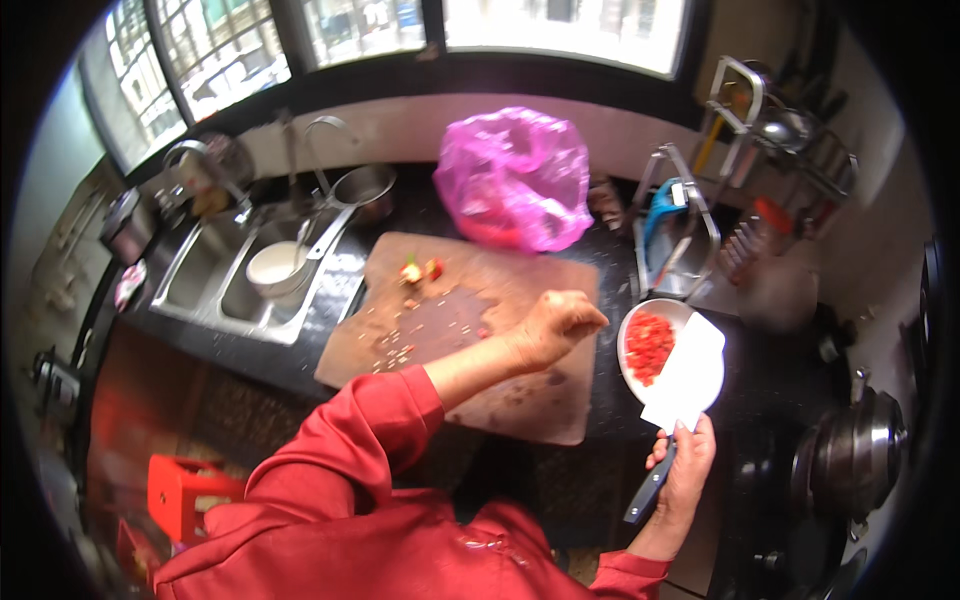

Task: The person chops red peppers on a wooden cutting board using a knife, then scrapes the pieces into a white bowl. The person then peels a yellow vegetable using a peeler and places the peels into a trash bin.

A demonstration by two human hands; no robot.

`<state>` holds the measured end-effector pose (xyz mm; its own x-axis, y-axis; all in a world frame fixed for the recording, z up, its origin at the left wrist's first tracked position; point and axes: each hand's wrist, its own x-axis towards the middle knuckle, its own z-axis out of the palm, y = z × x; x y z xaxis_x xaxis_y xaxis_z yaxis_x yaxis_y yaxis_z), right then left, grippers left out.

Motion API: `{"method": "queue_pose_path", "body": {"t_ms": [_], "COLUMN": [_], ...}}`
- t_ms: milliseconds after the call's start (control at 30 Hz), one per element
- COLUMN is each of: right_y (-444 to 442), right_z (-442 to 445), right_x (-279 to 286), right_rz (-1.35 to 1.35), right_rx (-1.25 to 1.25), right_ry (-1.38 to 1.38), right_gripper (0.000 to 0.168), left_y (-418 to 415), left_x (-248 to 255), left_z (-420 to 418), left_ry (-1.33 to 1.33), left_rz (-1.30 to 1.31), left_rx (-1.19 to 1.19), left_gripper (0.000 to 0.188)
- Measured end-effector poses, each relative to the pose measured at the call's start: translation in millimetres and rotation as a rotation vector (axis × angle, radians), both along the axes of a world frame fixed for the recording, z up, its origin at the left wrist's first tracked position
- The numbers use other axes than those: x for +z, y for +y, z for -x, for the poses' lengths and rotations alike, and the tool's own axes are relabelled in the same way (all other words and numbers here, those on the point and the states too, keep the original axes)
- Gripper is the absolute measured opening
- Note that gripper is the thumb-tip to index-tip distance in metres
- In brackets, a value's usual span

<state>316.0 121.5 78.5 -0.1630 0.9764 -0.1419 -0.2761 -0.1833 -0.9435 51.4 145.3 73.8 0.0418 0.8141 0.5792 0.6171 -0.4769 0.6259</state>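
Observation:
My right hand grips the dark riveted handle of a broad kitchen knife, its blade bright with glare. The blade lies over the right part of a white bowl and hides part of it. Diced red pepper fills the bowl's left side. With its fingers curled together, my left hand hovers over the right side of a wooden cutting board, just left of the bowl. Nothing shows in those fingers. Pepper trimmings and scattered pale seeds lie on the wet board.
Behind the board stands a pink plastic bag. A double sink on the left holds a white pot; a metal pot is behind. Metal racks rise at the back right, and a lidded steel pot sits at the far right.

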Motion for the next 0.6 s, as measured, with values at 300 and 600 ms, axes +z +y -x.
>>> {"method": "queue_pose_path", "body": {"t_ms": [300,600], "right_y": [-41,-62], "right_z": [66,91], "right_x": [-19,-28], "right_rz": [0.078,0.108], "right_rx": [0.368,0.463], "right_ry": [0.014,-0.067], "right_gripper": [0.018,0.019], "left_y": [-136,-150], "left_x": [-27,-58], "left_z": [109,85], "left_ry": [0.134,0.328], "left_rz": [0.102,0.278], "left_rx": [0.347,0.434], "left_gripper": [0.007,0.007]}}
